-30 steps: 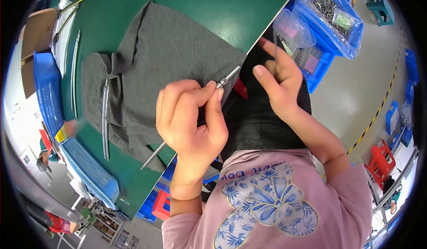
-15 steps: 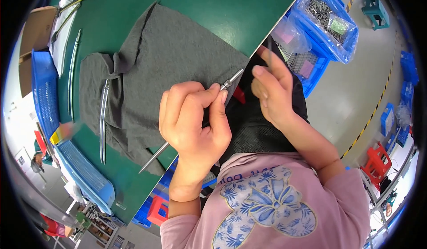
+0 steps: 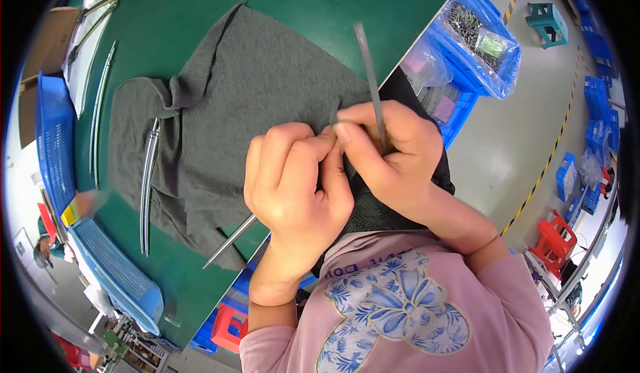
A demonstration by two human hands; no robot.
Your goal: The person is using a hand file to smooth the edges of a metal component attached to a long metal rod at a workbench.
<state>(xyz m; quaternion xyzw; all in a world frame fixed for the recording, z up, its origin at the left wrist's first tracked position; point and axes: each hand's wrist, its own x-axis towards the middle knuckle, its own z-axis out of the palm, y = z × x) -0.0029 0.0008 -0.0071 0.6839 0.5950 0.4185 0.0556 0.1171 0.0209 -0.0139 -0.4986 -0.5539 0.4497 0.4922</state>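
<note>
Thin metal strip (image 3: pixel 371 86): now raised upright over the grey cloth (image 3: pixel 267 106), pinched in the right hand (image 3: pixel 393 156); previously low between both hands. Left hand (image 3: pixel 293 180): clenched on a second strip (image 3: pixel 230 241), fingertips brought against the right. Joining judged under way.

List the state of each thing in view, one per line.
Left hand: closed around a thin metal strip, fingertips meeting the right hand's.
Right hand: gripping a second thin strip that points up over the table.
Grey cloth: spread out, rumpled at its left edge.
Curved metal strips: lying on the cloth, untouched.
Blue bin: open, holding bagged parts.
</note>
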